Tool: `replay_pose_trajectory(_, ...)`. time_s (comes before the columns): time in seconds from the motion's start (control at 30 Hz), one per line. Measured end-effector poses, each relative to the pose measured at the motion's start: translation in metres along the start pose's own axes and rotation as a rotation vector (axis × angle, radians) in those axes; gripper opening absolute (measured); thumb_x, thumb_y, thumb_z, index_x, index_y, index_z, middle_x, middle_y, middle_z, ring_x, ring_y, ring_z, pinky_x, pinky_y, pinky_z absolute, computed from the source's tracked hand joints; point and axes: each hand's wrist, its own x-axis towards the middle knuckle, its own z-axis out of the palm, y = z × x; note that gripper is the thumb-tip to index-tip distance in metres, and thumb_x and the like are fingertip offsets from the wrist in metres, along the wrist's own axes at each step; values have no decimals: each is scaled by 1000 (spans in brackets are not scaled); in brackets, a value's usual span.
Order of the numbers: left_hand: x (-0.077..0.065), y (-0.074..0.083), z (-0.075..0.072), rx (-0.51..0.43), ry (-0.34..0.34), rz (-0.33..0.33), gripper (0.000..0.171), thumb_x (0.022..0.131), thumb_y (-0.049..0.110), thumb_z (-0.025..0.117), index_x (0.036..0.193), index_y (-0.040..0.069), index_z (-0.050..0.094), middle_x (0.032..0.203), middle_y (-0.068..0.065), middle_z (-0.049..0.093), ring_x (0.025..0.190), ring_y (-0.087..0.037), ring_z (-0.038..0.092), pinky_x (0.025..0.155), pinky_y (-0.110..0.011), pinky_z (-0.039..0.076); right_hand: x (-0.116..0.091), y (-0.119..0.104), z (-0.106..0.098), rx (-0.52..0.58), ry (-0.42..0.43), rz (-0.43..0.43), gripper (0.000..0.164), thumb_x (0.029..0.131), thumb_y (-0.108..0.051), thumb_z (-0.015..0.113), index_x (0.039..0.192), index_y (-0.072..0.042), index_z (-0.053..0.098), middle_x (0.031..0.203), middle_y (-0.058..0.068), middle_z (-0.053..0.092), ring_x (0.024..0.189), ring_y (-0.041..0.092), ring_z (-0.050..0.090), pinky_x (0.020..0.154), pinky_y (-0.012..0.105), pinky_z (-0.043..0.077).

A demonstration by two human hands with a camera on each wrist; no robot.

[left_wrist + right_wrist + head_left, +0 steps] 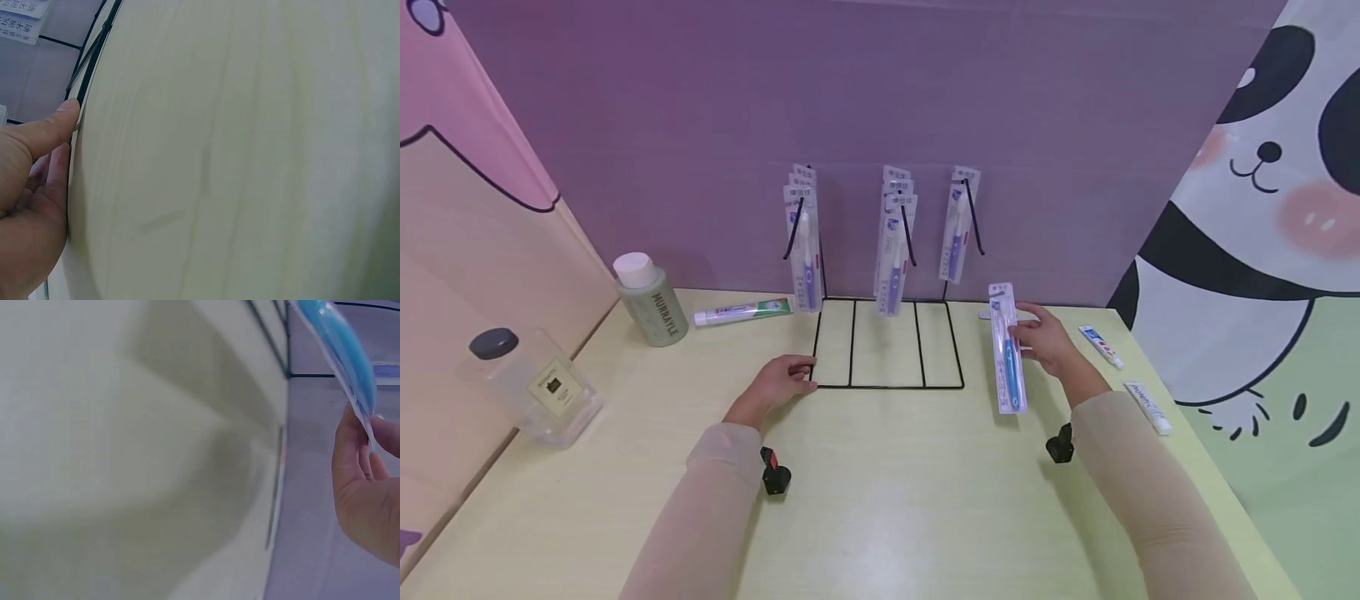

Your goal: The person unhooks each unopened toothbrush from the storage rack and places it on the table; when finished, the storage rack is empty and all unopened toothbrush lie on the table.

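Note:
A black wire display rack (850, 343) stands on the table against the purple backdrop. At its front left corner my left hand (778, 380) pinches the base wire; in the left wrist view the thumb lies against the black wire (94, 56). My right hand (1047, 340) holds a packaged blue toothbrush (1009, 354) by its right edge, upright and above the table, right of the rack. Packaged purple toothbrushes hang on the rack's hooks: several at left (806, 267), several in the middle (892, 267), and one at right (956, 233).
Left on the table are a grey-green bottle (658, 308), a clear bottle with a black cap (553, 396) and a toothpaste tube (745, 312). Two small tubes, one blue-and-white (1101, 346) and one white (1148, 408), lie near the right edge. A flat item (983, 315) shows partly behind the blue toothbrush.

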Motion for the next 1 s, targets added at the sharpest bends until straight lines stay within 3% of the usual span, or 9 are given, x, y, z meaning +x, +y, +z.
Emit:
replay_pose_trajectory(0.27,-1,2,-3,6,-3,12,47,82,5,66,127,0,49,125,-19,48,112,-27,45,94,-35,37,-7,36,-4,-40,-63,114,60,89,0,53,141,-7,25,119,20,41,79,17,55,66,34,51)
replay_pose_trajectory(0.47,-2,2,0,-4,-5,-4,47,83,5,65,127,2,50,125,-18,48,112,-26,45,94,-35,37,-6,46,-4,-181,-44,183,55,88,-3,55,137,-1,29,114,21,47,75,16,55,64,31,50)
replay_pose_trajectory(0.63,-4,4,1,-5,1,0,47,83,4,65,127,1,50,124,-19,48,112,-27,45,95,-35,36,-5,48,-1,-345,16,239,47,90,-9,55,131,0,36,97,16,52,72,18,54,60,30,50)
replay_pose_trajectory(0.73,-4,5,1,-6,5,0,46,83,4,65,126,1,50,124,-19,48,112,-26,45,95,-35,36,-6,45,3,-383,38,249,42,89,-8,55,127,1,39,91,15,53,70,18,55,59,31,51)
replay_pose_trajectory(0.87,-5,5,0,-1,6,-5,46,83,4,65,127,1,50,124,-18,48,112,-26,45,95,-35,36,-9,40,6,-427,37,258,39,88,-6,55,123,4,41,89,16,53,67,18,56,59,33,52)
replay_pose_trajectory(1.0,-4,4,1,-8,6,-16,46,82,5,66,126,2,51,123,-17,49,111,-25,45,94,-35,36,-11,30,8,-549,25,256,38,87,-9,56,121,5,43,90,15,53,69,18,55,59,32,53)
